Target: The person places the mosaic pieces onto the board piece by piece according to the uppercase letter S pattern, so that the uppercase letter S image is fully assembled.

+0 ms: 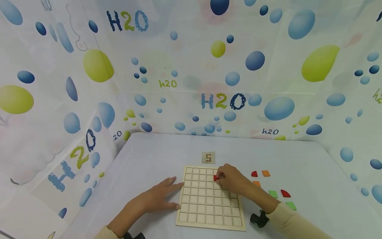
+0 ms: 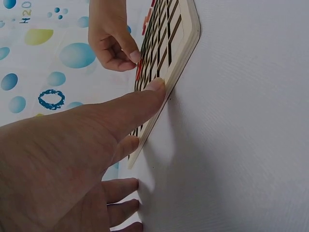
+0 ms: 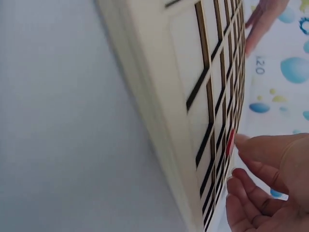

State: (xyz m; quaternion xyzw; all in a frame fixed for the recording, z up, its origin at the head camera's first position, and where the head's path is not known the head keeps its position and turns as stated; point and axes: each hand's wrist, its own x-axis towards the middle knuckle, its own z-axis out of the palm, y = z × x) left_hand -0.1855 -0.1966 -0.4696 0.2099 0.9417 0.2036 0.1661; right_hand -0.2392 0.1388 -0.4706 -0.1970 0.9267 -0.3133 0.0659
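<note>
A pale wooden grid board [image 1: 210, 227] with rows of square cells lies flat on the white table. My right hand [image 1: 234, 179] is over its far right part, thumb and fingertips bent at a small red tile [image 1: 215, 178] in the grid. In the right wrist view the thumb tip meets the red tile [image 3: 231, 142]; part of the tile is hidden by the fingers in the head view. My left hand [image 1: 158, 196] lies spread at the board's left side. Its thumb [image 2: 155, 86] rests on the board's edge, the fingers straight.
Right of the board lie loose tiles: red quarter-round ones [image 1: 285, 193], orange squares [image 1: 266, 173] and green squares [image 1: 273, 194]. Behind the board is a small gridded pattern card [image 1: 208, 157]. A patterned curtain [image 1: 191, 66] surrounds the table's back and sides.
</note>
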